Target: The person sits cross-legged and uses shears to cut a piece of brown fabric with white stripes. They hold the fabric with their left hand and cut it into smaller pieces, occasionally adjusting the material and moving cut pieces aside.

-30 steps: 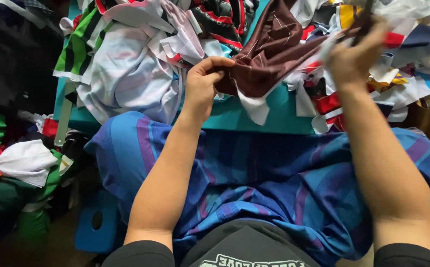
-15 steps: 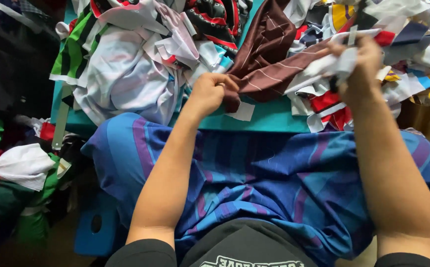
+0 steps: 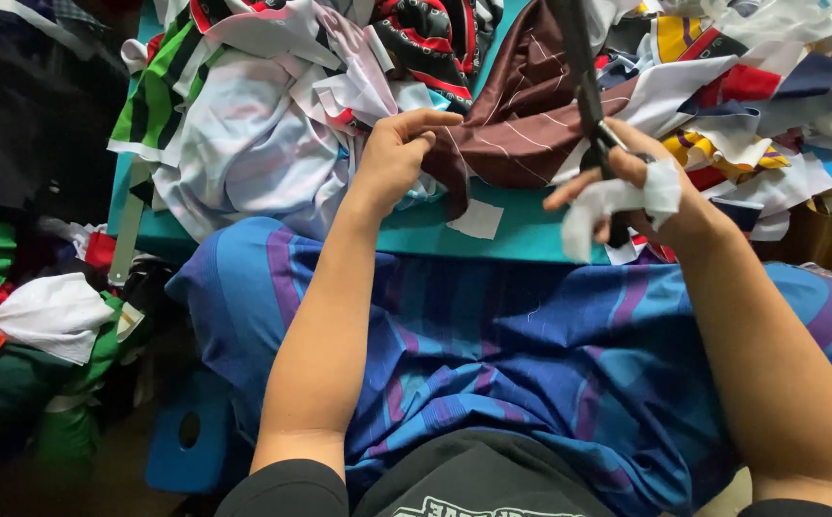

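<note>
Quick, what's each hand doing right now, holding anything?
Left hand: closed, pinching the maroon striped cloth.
Right hand: closed on dark scissors, fingers wrapped in white tape.

Fabric scraps [image 3: 272, 144] on table [image 3: 521, 235], beyond lap.

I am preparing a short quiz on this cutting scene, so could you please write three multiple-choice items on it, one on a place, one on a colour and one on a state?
1. Where does the small white fabric piece lie?
A. on the teal table
B. on the floor
C. on the person's lap

2. What colour is the pinstriped fabric that the left hand holds?
A. green
B. brown
C. yellow

3. What is the right hand doing?
A. resting flat on the table
B. gripping scissors
C. hanging empty

Answers: 1 A, it lies on bare teal surface by the table's near edge; 2 B, dark brown with thin pale stripes; 3 B, the fingers are through the dark handles.
</note>
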